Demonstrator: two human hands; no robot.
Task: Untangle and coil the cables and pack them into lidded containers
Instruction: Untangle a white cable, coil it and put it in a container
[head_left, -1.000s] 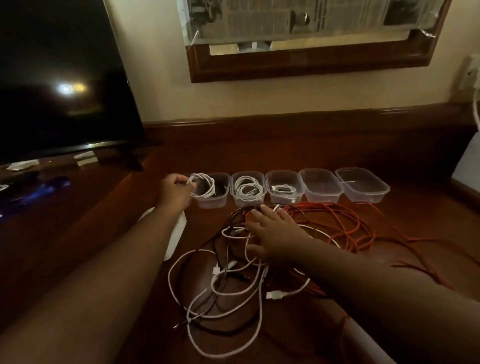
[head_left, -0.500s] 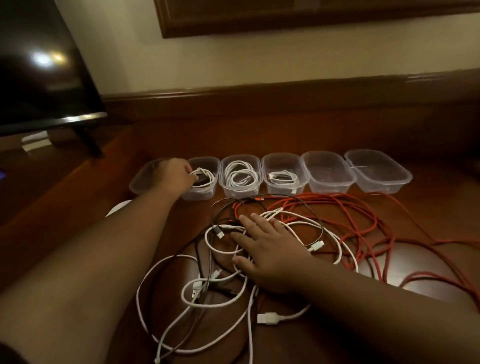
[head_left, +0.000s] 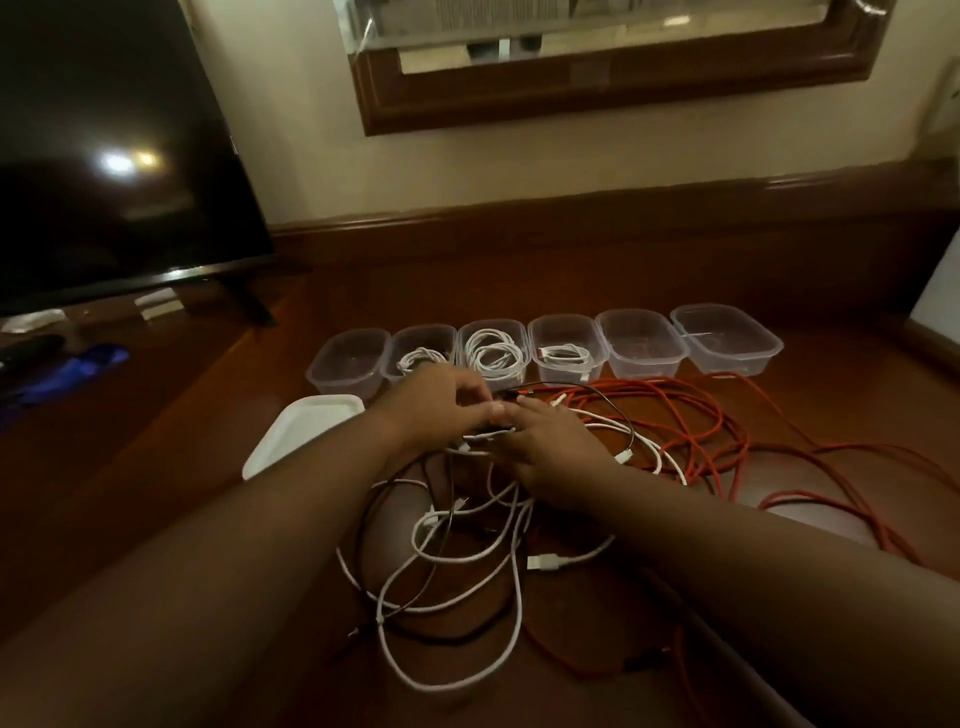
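Six clear containers (head_left: 640, 344) stand in a row running left to right at the far side of your table (head_left: 156, 467), long sides pointing away from you; three of them hold coiled white cables. Nearer, the tangle of cables (head_left: 467, 545) sprawls in loose loops, and an orange cable (head_left: 701, 431) trails off to the right. Both your arms reach forward and meet over the tangle's far edge. Your left hand (head_left: 436, 405) has its fingers curled, pinching a cable. Your right hand (head_left: 545, 447) rests palm down on the tangle, fingers fairly straight. A white lid (head_left: 306, 431) lies left of your hands.
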